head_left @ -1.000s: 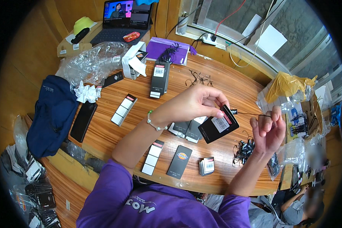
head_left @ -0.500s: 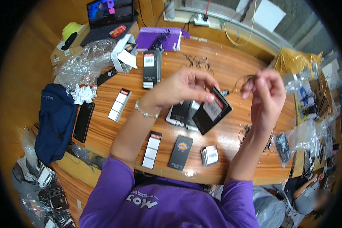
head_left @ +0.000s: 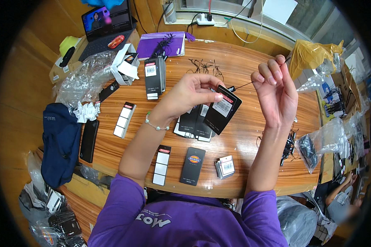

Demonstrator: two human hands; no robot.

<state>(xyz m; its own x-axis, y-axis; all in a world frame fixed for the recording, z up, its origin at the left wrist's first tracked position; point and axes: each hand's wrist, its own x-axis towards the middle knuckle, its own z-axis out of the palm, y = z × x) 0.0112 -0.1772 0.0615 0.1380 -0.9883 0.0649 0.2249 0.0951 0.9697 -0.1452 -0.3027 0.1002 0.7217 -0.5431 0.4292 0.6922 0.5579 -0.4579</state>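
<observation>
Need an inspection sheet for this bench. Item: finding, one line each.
Surface: striped wood tabletop, partly covered.
Work items: black tag held up; black cord beside it, attachment unclear; small label pile near front edge.
Clutter: clear plastic, crumpled white paper, navy bag at left.
Hands: left hand pinches the black tag; right hand holds the black cord.
Cables: red lead at white plug block.
Surroundings: open laptop, back left; another person, lower right.

Left hand (head_left: 196,91) pinches black tag (head_left: 217,118) with white label (head_left: 223,107); right hand (head_left: 277,95), raised, grips black string (head_left: 245,85) running to tag's top. Tag stacks (head_left: 188,123) on table (head_left: 243,53) beneath left hand. String heap (head_left: 289,145) right. Laptop (head_left: 108,21) far left, blue pouch (head_left: 58,140) left.
</observation>
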